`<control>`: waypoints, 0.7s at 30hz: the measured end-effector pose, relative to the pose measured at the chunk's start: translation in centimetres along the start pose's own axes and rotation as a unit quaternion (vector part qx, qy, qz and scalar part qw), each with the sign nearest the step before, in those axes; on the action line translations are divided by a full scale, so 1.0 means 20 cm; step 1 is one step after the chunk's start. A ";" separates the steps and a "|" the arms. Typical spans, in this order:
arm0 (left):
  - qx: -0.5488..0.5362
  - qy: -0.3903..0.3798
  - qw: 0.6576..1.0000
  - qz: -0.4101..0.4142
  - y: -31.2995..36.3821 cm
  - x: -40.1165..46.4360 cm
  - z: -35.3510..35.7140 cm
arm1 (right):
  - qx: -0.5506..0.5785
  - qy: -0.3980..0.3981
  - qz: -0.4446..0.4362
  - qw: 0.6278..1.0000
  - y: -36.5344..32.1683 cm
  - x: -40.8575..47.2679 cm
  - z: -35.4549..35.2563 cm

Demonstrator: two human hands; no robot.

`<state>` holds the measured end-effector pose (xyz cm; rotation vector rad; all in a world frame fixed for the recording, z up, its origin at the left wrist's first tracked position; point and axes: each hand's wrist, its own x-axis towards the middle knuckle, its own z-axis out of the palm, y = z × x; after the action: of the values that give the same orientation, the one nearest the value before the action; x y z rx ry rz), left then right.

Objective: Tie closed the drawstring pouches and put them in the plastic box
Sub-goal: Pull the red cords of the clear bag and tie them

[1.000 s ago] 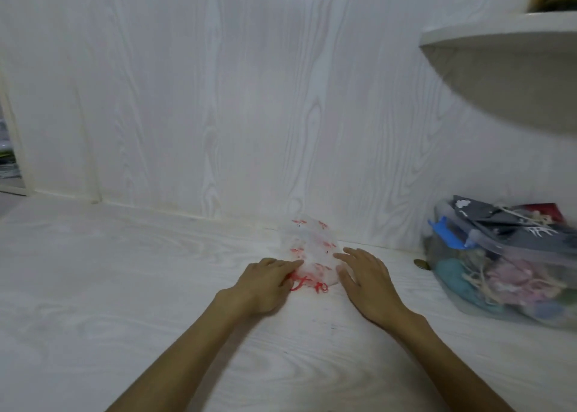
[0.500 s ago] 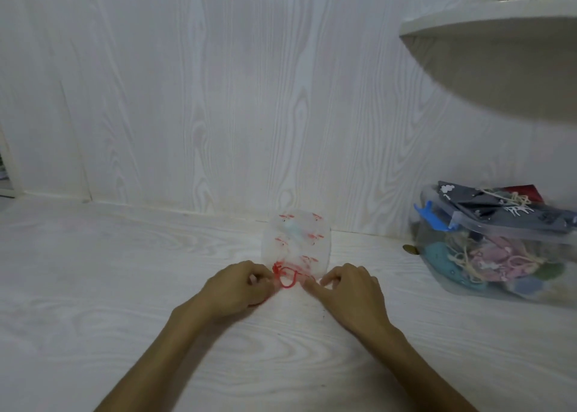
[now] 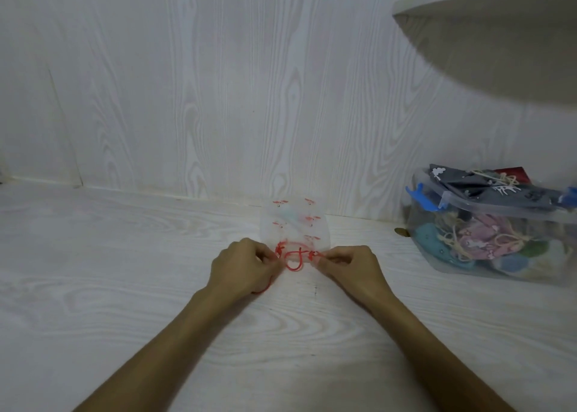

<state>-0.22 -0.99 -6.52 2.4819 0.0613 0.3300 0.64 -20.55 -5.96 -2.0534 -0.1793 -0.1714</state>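
Plastic box (image 3: 487,255) packed with tied pouches; left hand (image 3: 242,269), right hand (image 3: 351,269) pinching red drawstring (image 3: 293,260) of white pouch (image 3: 295,224).

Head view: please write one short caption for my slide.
Both hands, left hand and right hand, pinch the red drawstring of a sheer pouch beside the plastic box.

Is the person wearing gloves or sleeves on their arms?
No. Both the left hand and right hand are bare, with no gloves, rings or watch showing. The forearms are bare too, with no sleeves in view.
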 end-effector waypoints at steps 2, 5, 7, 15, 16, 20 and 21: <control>-0.027 -0.003 1.000 0.010 -0.03 0.02 0.00 | 0.009 0.027 0.016 0.999 0.01 0.01 -0.01; -0.162 -0.034 0.986 0.013 -0.09 0.05 -0.02 | 0.142 0.027 0.086 0.986 0.00 0.03 -0.05; -0.326 -0.069 0.943 -0.023 -0.06 0.06 -0.03 | 0.293 -0.016 0.127 0.948 -0.01 0.04 -0.07; -0.766 -0.125 0.581 -0.245 -0.09 0.07 -0.15 | 0.404 -0.053 0.168 0.898 0.01 0.06 -0.13; -0.778 -0.117 0.565 -0.247 -0.10 0.07 -0.14 | 0.382 -0.060 0.168 0.907 0.00 0.07 -0.12; -0.720 -0.067 0.658 -0.211 -0.08 0.09 -0.12 | 0.345 -0.063 0.174 0.920 0.01 0.08 -0.14; -0.645 -0.041 0.743 -0.175 -0.08 0.10 -0.10 | 0.340 -0.066 0.170 0.922 0.02 0.08 -0.15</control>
<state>1.23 1.69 -5.55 1.0449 0.1843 0.0299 2.16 -23.25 -4.63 -1.3677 0.0399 0.2230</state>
